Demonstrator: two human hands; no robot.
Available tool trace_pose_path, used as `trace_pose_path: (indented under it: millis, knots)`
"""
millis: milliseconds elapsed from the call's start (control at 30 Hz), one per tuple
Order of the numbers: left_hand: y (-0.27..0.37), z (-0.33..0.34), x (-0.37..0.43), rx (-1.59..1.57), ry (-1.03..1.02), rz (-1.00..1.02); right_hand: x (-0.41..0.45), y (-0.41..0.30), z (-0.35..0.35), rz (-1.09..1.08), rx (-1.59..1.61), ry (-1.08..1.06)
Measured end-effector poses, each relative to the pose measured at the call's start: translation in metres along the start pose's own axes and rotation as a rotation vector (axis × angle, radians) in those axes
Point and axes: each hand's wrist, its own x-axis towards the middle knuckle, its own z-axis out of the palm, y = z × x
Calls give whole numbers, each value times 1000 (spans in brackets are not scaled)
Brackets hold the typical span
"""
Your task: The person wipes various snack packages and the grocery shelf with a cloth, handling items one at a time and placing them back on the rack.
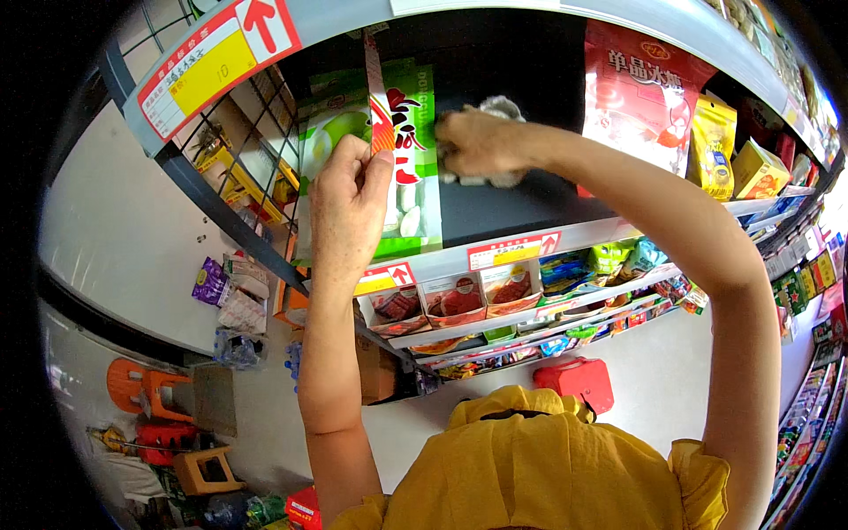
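Observation:
My left hand [351, 192] pinches a narrow red, orange and white piece of packaging [379, 116] between thumb and fingers. It stands edge-on in front of the green and white food packets [419, 179] at the shelf's left end. On the black shelf surface [493, 215], my right hand [480, 140] is closed over a crumpled grey-white cloth [500, 109]; the cloth shows above and below the fingers. To the right of that hand stands a red and white sugar bag [639, 99].
A yellow pouch [714, 149] and a small yellow box [760, 171] stand farther right. Price labels line the shelf's front rail [437, 262]. Lower shelves hold boxes [454, 298] and packets. A black wire grid [265, 132] bounds the left. Below are a red case [576, 383] and an orange plastic stool [149, 387].

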Motion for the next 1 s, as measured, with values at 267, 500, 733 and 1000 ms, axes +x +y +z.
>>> trace_pose_path:
  millis: [267,500,733,1000]
  knots:
    - [-8,-6,-3,-20,17,9,-56,-6,-12,-429,164,-262]
    - [-3,-11,-6,27,0,29,36,23,-12,246,-152,-131]
    - [2,-6,-6,5,2,48,115,69,39,164,-170,89]
    - [1,-4,-3,8,-20,58,23,21,29,-173,-134,63]
